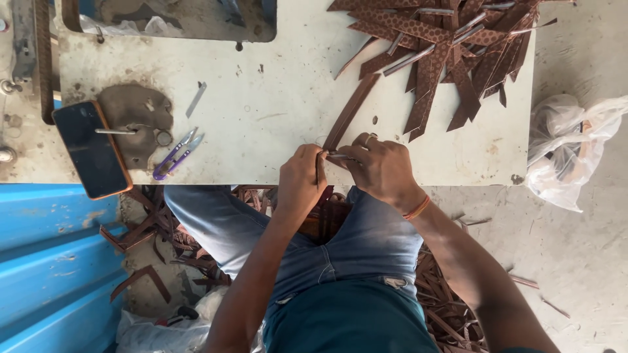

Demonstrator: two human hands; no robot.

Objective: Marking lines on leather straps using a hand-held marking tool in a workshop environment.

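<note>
My left hand [301, 180] and my right hand [379, 167] meet at the near edge of a worn white table [275, 111]. Both pinch the near end of a long brown strap [350, 111] that runs away from me across the table. A thin metal piece [337, 156] shows between my fingers at the strap's end. A ring sits on my right hand and an orange band on that wrist. More brown straps hang over my lap [327, 216].
A heap of patterned brown straps [451, 52] fills the far right of the table. Purple thread snips [175, 155], a phone [91, 149] and a small metal blade [196, 99] lie left. A clear plastic bag [569, 150] sits right; strap offcuts [157, 235] litter the floor.
</note>
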